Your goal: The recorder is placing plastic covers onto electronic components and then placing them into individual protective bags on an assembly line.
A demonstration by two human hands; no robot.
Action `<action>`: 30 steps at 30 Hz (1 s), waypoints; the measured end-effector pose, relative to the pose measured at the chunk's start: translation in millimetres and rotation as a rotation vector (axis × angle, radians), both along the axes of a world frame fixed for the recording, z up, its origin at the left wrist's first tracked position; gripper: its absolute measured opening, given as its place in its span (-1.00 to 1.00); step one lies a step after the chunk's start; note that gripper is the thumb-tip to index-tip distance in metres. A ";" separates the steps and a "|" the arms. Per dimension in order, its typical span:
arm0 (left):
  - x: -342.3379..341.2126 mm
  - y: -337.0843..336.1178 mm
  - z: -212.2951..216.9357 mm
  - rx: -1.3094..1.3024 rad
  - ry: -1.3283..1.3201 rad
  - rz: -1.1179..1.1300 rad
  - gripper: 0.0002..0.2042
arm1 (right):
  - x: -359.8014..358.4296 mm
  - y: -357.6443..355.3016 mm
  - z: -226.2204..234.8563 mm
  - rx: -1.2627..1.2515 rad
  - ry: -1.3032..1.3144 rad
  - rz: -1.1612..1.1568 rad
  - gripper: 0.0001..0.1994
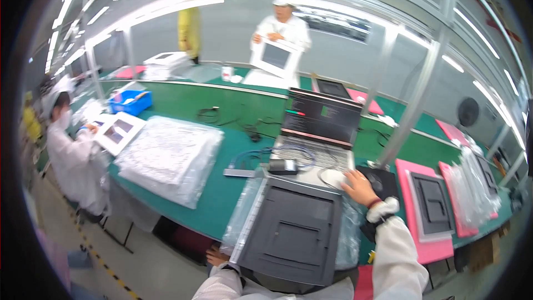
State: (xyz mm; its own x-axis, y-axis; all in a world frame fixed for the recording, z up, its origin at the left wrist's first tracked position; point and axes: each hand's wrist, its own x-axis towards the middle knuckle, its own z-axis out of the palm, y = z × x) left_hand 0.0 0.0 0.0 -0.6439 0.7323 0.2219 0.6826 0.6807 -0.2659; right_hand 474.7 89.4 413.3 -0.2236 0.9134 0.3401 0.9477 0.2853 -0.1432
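A dark grey rectangular panel (295, 225) with raised ribs lies tilted in front of me, a silver strip (247, 222) along its left side. Clear plastic wrap (348, 236) shows under it. My right hand (361, 188) is palm down at the laptop's front right corner, fingers stretched toward a small white object (333, 178); it grips nothing visible. Beside it is a black mouse (373, 173) on a dark pad (390, 188). Low at the panel's left edge is my left hand (216, 256), partly hidden, its visible fingers loosely extended near the table edge.
Behind the panel stand an open laptop (322, 118), a black box-shaped device (283, 166) and cables. Plastic-wrapped sheets (169, 155) are stacked at left. Pink foam boards (407, 211) carry another panel at right. A metal post (408, 105) rises nearby. Co-workers handle white frames at left and across.
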 end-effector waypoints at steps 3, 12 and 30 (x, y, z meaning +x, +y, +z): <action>11.9 5.7 64.2 0.308 -0.358 0.076 -0.58 | 12.9 -37.2 5.0 0.020 0.074 0.024 -0.55; 27.6 -32.5 149.9 0.416 -0.542 -0.075 -0.54 | 39.2 -49.8 -61.0 0.335 0.473 -0.152 -0.74; -50.7 -95.4 162.7 -0.188 -1.070 -0.397 -0.36 | 58.8 -60.1 -38.9 0.419 0.734 -0.388 -0.81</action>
